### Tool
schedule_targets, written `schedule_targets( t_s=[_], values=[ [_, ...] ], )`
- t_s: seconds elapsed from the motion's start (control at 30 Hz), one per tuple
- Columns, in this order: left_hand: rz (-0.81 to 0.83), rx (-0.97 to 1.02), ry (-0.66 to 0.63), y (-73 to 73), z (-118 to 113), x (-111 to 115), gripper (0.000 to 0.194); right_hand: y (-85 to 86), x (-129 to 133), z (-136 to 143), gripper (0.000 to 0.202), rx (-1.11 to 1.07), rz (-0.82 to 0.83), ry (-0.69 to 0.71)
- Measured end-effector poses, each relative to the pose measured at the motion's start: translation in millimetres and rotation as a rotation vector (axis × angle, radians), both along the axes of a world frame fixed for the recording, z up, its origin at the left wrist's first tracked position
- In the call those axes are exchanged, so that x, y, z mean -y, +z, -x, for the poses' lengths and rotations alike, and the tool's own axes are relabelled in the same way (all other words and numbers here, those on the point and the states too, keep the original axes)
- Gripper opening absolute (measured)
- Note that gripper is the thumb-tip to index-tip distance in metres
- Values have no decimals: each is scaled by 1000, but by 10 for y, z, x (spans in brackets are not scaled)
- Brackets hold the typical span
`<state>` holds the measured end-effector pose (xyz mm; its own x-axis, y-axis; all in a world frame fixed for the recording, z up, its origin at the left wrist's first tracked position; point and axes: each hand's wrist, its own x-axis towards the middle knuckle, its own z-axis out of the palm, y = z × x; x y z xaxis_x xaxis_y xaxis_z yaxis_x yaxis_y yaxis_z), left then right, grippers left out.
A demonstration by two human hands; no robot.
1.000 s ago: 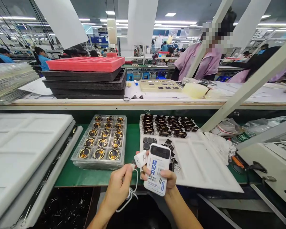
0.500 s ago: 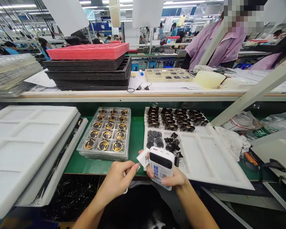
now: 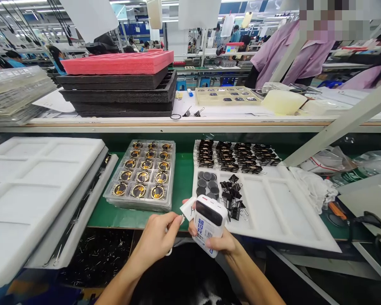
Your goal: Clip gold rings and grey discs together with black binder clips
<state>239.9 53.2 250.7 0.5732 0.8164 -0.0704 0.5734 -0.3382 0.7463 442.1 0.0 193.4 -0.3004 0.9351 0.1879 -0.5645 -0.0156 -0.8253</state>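
Observation:
My right hand (image 3: 224, 243) grips a white power bank (image 3: 203, 232) with a dark display panel and blue lettering, its top end tilted away from me. Left of it, my left hand (image 3: 158, 235) pinches a small metal-tipped end of what looks like a white cable; part of the white cable (image 3: 169, 253) shows beneath that hand. A white paper tag (image 3: 188, 208) with a dark handwritten mark sticks out between the pinching fingertips and the power bank. Whether the cable joins the power bank is hidden.
Stacked clear trays of round black-and-gold pieces (image 3: 142, 190) stand ahead on the left. A white foam tray (image 3: 263, 199) holds binder clips (image 3: 233, 195) and dark discs (image 3: 206, 184). White foam trays (image 3: 44, 169) lie far left. A slanted post (image 3: 330, 127) crosses the right side.
The power bank and my right hand have shifted slightly left, closer to my left hand. My left hand keeps its pinch. The view has tilted down a little.

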Motion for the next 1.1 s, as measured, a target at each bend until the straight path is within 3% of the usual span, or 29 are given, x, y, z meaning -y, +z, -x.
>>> schedule_targets(
  t_s=[0.23,0.3,0.33,0.4,0.5,0.57,0.83,1.0,1.1],
  values=[
    [208,368,123,-115,-22,43,35,138,-63,32,70,-365,159,-153],
    [167,415,123,-147,-13,74,29,190,-73,34,67,-462,192,-138],
    [71,425,121,-161,-15,90,24,210,-75,37,66,-487,206,-122],
    [-277,424,114,-181,-31,122,15,244,-71,46,64,-521,250,-106],
    [-829,296,63,-182,-51,149,22,289,-47,57,62,-564,353,-89],
    [-1006,146,17,-151,-38,151,26,316,-21,54,63,-575,405,-67],
    [-1213,-127,-160,107,94,123,18,362,36,45,64,-424,433,62],
    [-1272,-252,-192,149,138,96,19,381,4,83,67,-380,454,59],
    [-1311,-292,-275,167,165,63,19,393,6,91,68,-349,458,52]
  ],
)
